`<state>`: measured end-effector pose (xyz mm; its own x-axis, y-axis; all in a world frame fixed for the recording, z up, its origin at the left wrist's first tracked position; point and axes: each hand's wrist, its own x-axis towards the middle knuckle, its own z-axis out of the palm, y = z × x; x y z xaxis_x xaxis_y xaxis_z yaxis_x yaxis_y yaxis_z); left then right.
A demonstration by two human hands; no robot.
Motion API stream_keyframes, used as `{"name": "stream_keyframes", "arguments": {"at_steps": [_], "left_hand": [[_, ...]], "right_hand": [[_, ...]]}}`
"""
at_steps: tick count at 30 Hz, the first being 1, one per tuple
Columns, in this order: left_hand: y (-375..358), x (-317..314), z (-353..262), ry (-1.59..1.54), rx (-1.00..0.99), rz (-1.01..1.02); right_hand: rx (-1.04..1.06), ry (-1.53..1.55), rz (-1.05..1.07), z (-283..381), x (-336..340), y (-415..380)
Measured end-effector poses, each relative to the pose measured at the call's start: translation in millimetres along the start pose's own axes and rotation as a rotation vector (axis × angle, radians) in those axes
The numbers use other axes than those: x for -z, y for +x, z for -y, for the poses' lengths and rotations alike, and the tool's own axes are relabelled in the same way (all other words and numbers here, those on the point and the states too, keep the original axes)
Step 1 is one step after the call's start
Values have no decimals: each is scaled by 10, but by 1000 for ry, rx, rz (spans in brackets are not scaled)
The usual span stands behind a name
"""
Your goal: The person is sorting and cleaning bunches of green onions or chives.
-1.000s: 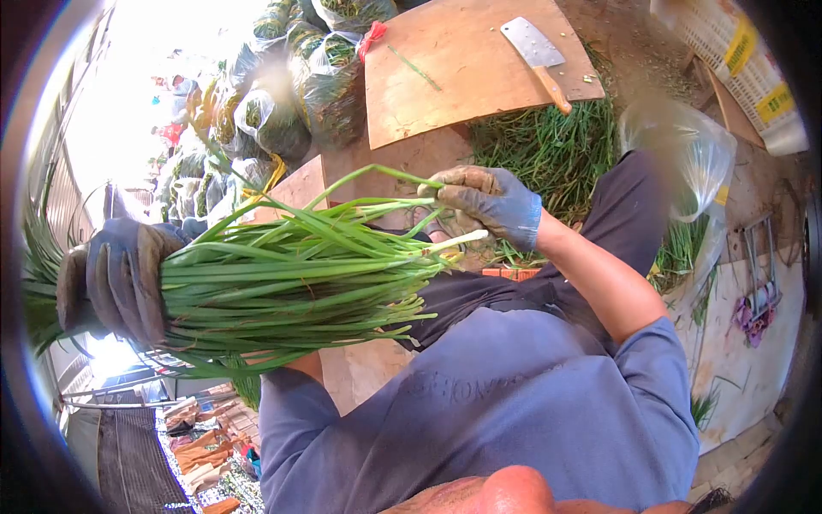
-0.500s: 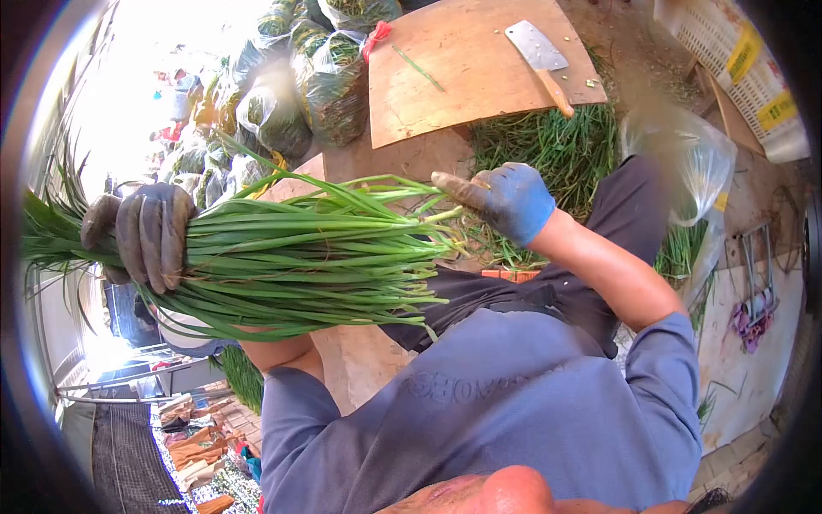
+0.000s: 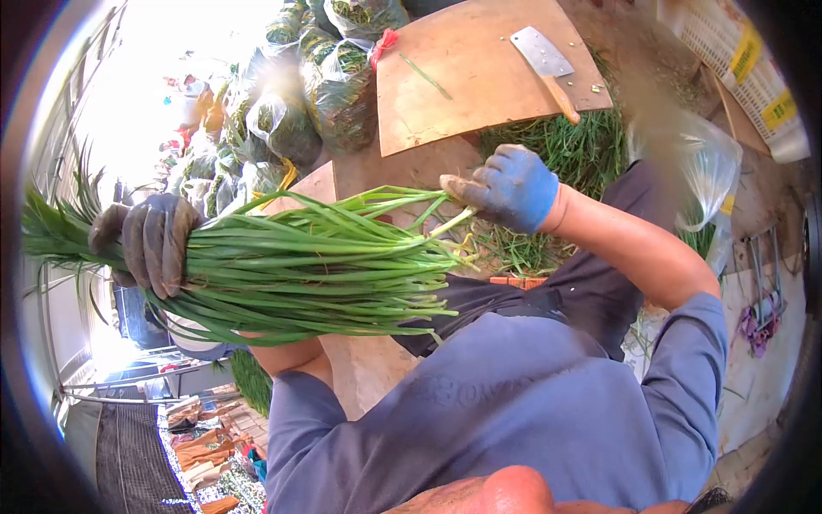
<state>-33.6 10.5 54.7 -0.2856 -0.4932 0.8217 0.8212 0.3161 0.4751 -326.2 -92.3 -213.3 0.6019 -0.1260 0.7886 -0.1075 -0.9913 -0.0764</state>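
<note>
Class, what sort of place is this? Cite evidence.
Likely a vegetable-trimming and packing area: plastic bags of greens, a cleaver on a wooden board, and leafy stalks bunched in the left hand.

"What colour are the chive-like greens (image 3: 317, 267)?"
"Vivid green, some paling to whitish at the stem ends."
"And the right glove (image 3: 515, 188)?"
"Blue (the fingers are stained brown); the left glove (image 3: 157, 240) is dark grey, smeared brownish."
"The shirt (image 3: 514, 428)?"
"Slate blue with darker lettering. The cleaver (image 3: 543, 53) pairs silvery blade with tan handle."
</note>
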Motion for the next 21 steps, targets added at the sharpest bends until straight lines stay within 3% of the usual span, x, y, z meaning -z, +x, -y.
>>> {"name": "stream_keyframes", "arguments": {"at_steps": [2,6,10,12,14,16,17,18,21], "left_hand": [[-4,-50,62,-20,-17,20],[21,-179,113,65,45,67],[21,-155,40,44,105,116],[9,-202,76,58,16,65],[28,-206,107,33,-58,47],[72,-211,140,86,-46,59],[77,-214,134,54,-31,63],[82,-216,128,22,-16,66],[71,-194,160,15,20,76]], "right_hand": [[-41,-9,-121,-46,20,85],[-197,53,-146,-112,224,27],[-363,81,38,-121,194,-431],[-632,21,553,-195,9,-820],[-770,-2,1422,-255,-184,-1066],[-617,60,1516,-96,-65,-1170],[-546,-13,1219,17,21,-1127],[-548,100,801,75,46,-912],[-537,485,81,176,282,-57]]}}
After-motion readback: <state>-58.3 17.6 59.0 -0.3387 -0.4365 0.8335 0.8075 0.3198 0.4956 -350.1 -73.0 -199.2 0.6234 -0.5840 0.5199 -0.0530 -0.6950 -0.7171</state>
